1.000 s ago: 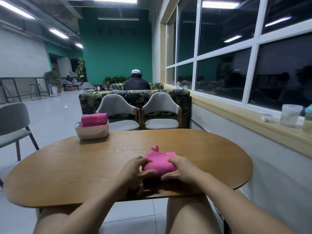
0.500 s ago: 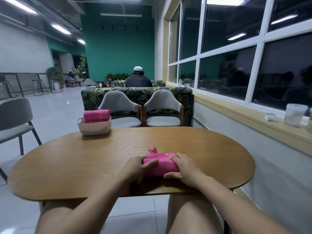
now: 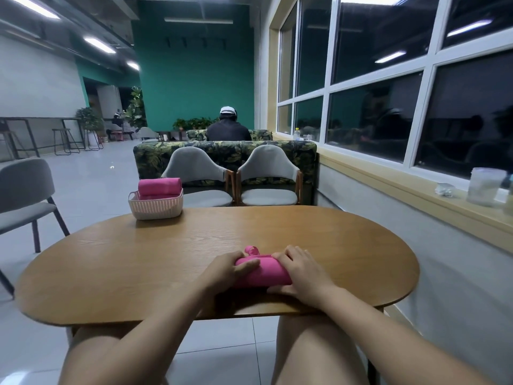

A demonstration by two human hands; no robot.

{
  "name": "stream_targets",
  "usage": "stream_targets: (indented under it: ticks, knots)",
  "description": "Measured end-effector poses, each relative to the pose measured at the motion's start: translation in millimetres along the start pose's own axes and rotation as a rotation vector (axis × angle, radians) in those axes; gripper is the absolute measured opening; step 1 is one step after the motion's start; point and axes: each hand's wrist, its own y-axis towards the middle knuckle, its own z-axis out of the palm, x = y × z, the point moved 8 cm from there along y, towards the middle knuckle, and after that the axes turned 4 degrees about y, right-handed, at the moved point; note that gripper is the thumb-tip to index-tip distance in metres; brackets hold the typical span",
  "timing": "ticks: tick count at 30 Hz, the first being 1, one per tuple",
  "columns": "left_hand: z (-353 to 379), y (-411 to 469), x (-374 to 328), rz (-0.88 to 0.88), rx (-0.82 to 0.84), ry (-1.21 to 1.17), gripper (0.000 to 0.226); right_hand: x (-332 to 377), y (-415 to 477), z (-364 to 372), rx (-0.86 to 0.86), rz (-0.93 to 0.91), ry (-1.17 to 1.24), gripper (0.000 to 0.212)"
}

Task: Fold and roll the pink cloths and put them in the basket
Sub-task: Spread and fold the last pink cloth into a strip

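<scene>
A long tiled room with a green far wall and dark windows (image 3: 374, 107) along the right holds an oval wooden worktop (image 3: 166, 259), with two grey chairs (image 3: 194, 173) beyond its far edge. On the far left of the worktop stands a white slatted basket (image 3: 155, 207), and rolled pink cloths (image 3: 159, 186) already sit in it, rising above its rim. Well apart from it, near the near edge and about midway across, lies the pink cloth (image 3: 263, 272) in hand, now a short fat roll lying left to right. The left hand (image 3: 226, 269) wraps its left end, thumb laid along the top. The right hand (image 3: 302, 273) covers its right end, fingers draped over the far side and thumb tucked against the near side. So each grip is closed around the roll, which sits between the two and under both. A small hanging loop (image 3: 251, 250) sticks up from the far side between the hands. The roll looks nearly finished, and the risk, as I judge it, lies in the lift. If either grip slackens on the way to the basket, the soft layers could spring open or telescope sideways. The loop might also snag a finger, and the basket's stack leaves little room, so the roll could topple off.
</scene>
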Motion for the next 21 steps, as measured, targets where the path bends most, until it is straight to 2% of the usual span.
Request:
stream_targets:
  ticks: [3, 6, 7, 9, 11, 13, 16, 18, 21]
  knots:
    - [0.2, 0.9, 0.6, 0.021, -0.006, 0.057, 0.043, 2.4, -4.8, 1.7, -0.118, -0.059, -0.009, 0.086]
    - [1.1, -3.6, -3.9, 0.181, -0.104, 0.353, 0.077, -0.1, 5.5, -9.6, 0.108, 0.048, 0.196, 0.074]
    - [2.1, -6.2, -5.9, 0.247, -0.148, 0.465, 0.081, 1.4, 9.6, -12.5, 0.213, 0.089, 0.285, 0.068]
    - [4.8, -10.4, -11.2, 0.296, -0.166, 0.527, 0.079, 2.0, 13.2, -17.3, 0.357, 0.164, 0.396, 0.063]
    - [4.3, -9.0, -10.6, 0.246, -0.116, 0.434, 0.078, 1.2, 15.1, -17.2, 0.4, 0.197, 0.417, 0.065]
    - [2.0, -3.6, -9.8, 0.19, -0.05, 0.306, 0.071, 1.0, 15.2, -15.8, 0.348, 0.162, 0.307, 0.069]
    - [-1.7, 3.7, -7.4, 0.148, 0.035, 0.183, 0.044, 11.5, 11.0, -14.4, 0.126, -0.033, -0.02, 0.077]
    - [-1.3, 7.4, -4.3, 0.125, 0.089, 0.173, 0.042, 12.9, 9.0, -11.2, 0.077, -0.045, -0.006, 0.076]
    - [-1.8, 7.2, -6.8, 0.176, 0.07, 0.299, 0.06, 9.3, 13.6, -16.0, 0.197, 0.066, 0.173, 0.071]
